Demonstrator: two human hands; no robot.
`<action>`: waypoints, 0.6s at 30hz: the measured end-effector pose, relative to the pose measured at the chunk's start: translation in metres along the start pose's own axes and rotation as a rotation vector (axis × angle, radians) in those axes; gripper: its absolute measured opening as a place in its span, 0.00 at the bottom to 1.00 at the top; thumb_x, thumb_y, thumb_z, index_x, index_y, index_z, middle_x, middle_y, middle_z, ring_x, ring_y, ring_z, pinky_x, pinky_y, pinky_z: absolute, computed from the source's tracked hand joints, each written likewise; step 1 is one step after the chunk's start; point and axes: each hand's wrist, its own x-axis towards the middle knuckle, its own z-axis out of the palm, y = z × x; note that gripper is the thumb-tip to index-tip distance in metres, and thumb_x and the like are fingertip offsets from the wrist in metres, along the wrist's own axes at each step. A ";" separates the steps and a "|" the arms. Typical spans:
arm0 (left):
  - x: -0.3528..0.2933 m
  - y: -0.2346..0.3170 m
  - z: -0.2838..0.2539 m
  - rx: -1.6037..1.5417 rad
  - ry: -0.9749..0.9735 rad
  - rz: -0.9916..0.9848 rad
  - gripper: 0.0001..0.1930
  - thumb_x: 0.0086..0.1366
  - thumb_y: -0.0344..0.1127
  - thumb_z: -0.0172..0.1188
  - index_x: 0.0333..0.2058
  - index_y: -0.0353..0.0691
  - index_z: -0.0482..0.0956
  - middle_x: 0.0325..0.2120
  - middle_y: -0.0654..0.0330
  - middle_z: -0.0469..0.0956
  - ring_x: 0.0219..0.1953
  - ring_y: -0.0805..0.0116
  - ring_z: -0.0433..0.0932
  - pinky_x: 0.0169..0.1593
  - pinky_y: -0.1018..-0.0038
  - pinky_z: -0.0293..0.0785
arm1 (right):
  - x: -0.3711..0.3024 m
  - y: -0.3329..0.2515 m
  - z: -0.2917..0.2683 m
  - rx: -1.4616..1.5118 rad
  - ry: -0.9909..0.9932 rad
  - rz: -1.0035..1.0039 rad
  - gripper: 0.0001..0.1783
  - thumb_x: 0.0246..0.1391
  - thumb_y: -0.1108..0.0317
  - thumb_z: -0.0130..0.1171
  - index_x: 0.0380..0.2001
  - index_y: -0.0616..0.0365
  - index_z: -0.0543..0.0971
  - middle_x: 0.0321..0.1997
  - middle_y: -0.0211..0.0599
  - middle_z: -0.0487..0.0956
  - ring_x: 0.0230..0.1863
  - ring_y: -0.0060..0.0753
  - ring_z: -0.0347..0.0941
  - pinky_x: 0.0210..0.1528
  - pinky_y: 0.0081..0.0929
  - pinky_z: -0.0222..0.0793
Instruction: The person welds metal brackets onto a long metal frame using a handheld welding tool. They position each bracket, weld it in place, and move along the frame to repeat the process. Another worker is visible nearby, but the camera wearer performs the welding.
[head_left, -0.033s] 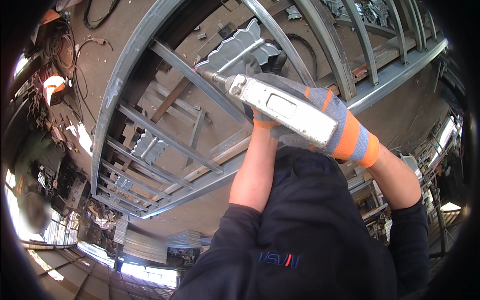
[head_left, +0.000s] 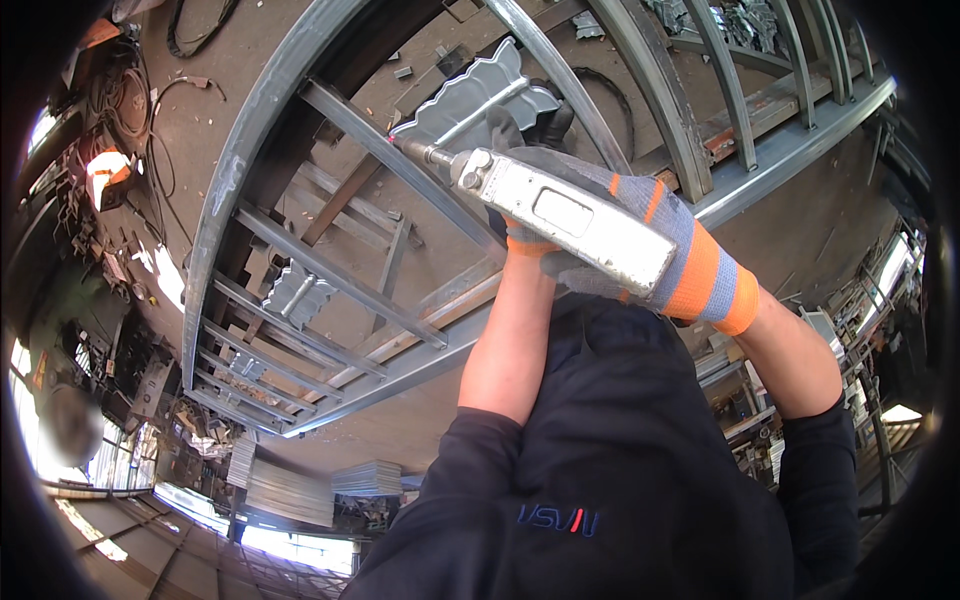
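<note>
My right hand (head_left: 665, 215), in a grey glove with orange bands, is closed around a handheld welding gun (head_left: 575, 215) with a worn white, blocky body. Its narrow metal nozzle (head_left: 425, 152) points to the upper left, and a small red spot shows at the tip, beside a grey metal crossbar (head_left: 400, 160). My left hand (head_left: 527, 243) is mostly hidden beneath the gun; only its orange cuff shows clearly, so its grip cannot be made out. Dark gloved fingers lie past the gun, near a grey scalloped metal ornament (head_left: 465, 105) set against the crossbar.
A large metal frame (head_left: 235, 170) with a curved side and several crossbars spans the view. A second scalloped ornament (head_left: 298, 295) sits farther left between bars. Cables (head_left: 130, 100) lie on the floor at the upper left, and stacked sheets (head_left: 285, 490) stand at the lower left.
</note>
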 end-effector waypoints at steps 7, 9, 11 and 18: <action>0.000 -0.002 0.000 0.014 0.007 0.008 0.27 0.79 0.58 0.55 0.62 0.41 0.74 0.50 0.45 0.83 0.47 0.51 0.85 0.50 0.57 0.87 | 0.000 -0.001 0.000 -0.001 0.007 0.000 0.42 0.58 0.69 0.75 0.73 0.65 0.69 0.71 0.50 0.78 0.68 0.50 0.78 0.67 0.38 0.74; 0.000 -0.002 0.000 0.019 0.007 0.013 0.27 0.79 0.58 0.55 0.62 0.41 0.74 0.50 0.45 0.83 0.47 0.51 0.85 0.50 0.57 0.87 | 0.000 -0.002 0.001 -0.030 0.010 -0.010 0.43 0.58 0.68 0.76 0.73 0.66 0.69 0.70 0.49 0.78 0.68 0.50 0.78 0.67 0.38 0.75; 0.000 -0.002 0.000 0.022 0.010 0.020 0.27 0.79 0.58 0.55 0.62 0.41 0.74 0.50 0.45 0.82 0.47 0.51 0.85 0.50 0.57 0.87 | 0.001 -0.002 0.002 -0.021 0.023 -0.017 0.41 0.59 0.69 0.73 0.73 0.65 0.69 0.69 0.49 0.79 0.67 0.47 0.79 0.67 0.36 0.74; -0.001 -0.003 0.002 0.040 0.020 0.045 0.26 0.79 0.56 0.55 0.61 0.41 0.74 0.49 0.46 0.82 0.48 0.52 0.85 0.50 0.57 0.87 | 0.003 -0.001 0.005 0.029 0.036 -0.022 0.44 0.58 0.67 0.77 0.73 0.65 0.69 0.69 0.50 0.79 0.66 0.48 0.80 0.65 0.36 0.75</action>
